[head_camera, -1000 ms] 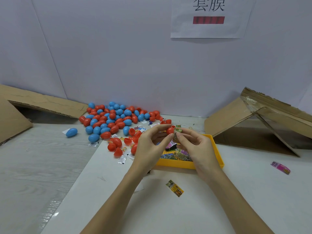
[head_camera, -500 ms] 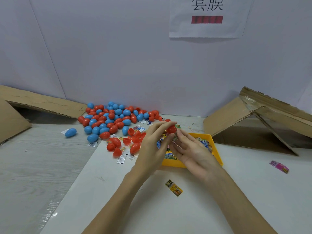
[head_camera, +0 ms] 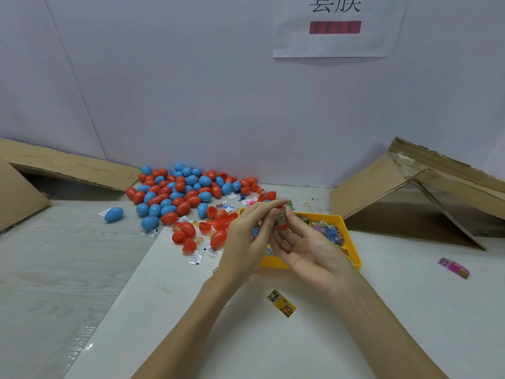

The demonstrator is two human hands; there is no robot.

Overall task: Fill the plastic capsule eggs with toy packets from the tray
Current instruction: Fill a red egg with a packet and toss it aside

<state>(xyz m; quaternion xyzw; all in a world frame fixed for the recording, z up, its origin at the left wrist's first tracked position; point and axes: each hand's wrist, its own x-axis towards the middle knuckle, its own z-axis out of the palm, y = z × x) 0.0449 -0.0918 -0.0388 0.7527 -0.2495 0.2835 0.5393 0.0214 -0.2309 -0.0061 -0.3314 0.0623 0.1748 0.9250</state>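
My left hand [head_camera: 248,236] pinches a red capsule egg half [head_camera: 283,227] at its fingertips, just above the near left corner of the yellow tray [head_camera: 354,248]. A printed toy packet [head_camera: 281,217] stands against that egg half. My right hand [head_camera: 311,250] lies palm up beside it, and its straight thumb presses on the packet. Its fingertips are partly hidden behind my left hand. Several more toy packets [head_camera: 329,231] lie in the tray. A pile of red and blue eggs [head_camera: 177,190] lies at the back left, with open red halves [head_camera: 218,224] nearer the tray.
A lone blue egg [head_camera: 114,214] lies left of the pile. One yellow packet [head_camera: 281,303] lies on the white table below my hands, and a pink packet [head_camera: 453,268] lies far right. Tipped cardboard boxes stand at the left [head_camera: 68,170] and right [head_camera: 410,192].
My right hand has turned palm up, going from pinching the packet to pressing it with the thumb. My left hand still holds the red egg half, fingers stretched further over it.
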